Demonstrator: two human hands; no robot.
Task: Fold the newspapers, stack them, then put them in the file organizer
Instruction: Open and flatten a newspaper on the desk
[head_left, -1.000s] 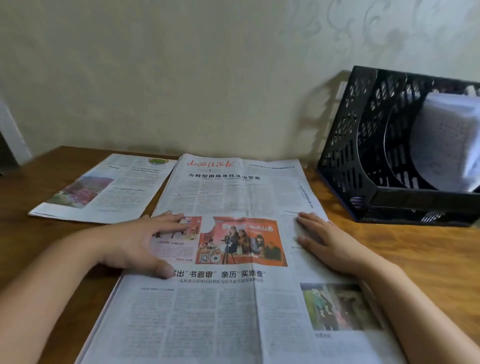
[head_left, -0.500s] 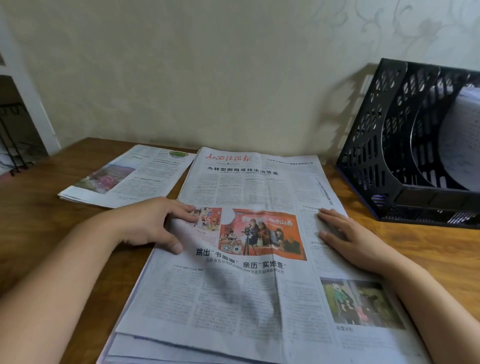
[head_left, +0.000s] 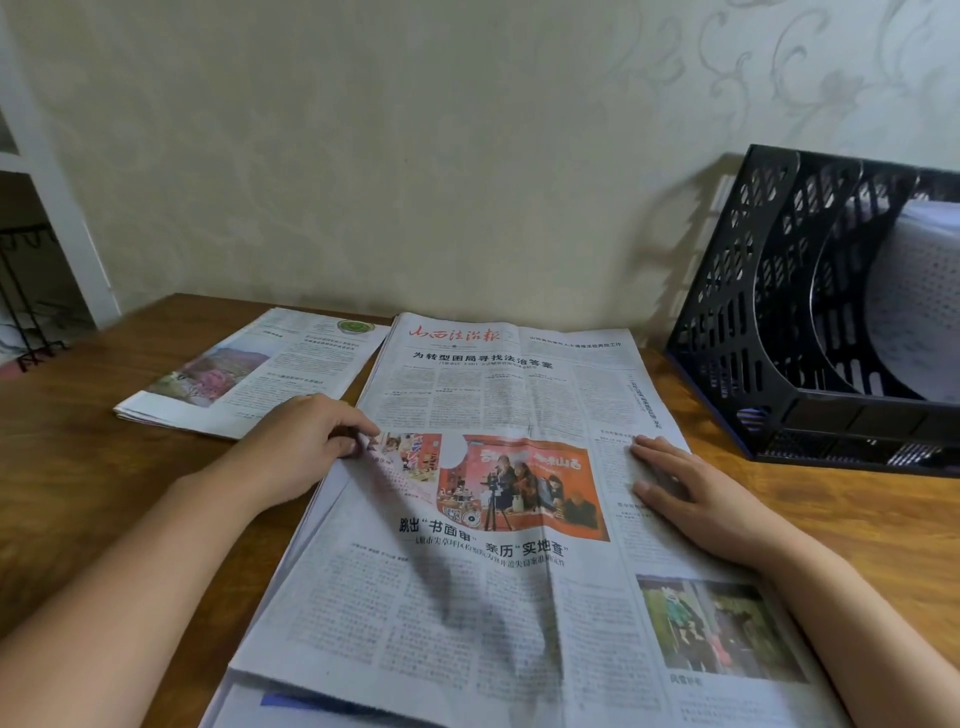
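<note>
Head view: open newspaper spread on the wooden worktop. Left hand pinches its lifted left edge; right hand lies flat, grip spread, on its right side. Folded newspaper lies at far left; black file organizer at far right, holding papers.

Matt paper newspaper, wood table, perforated plastic organizer.

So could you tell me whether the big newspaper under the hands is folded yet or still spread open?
Spread open. The big newspaper lies full length on the table, masthead at the far end; the left hand pinches its left edge.
</note>
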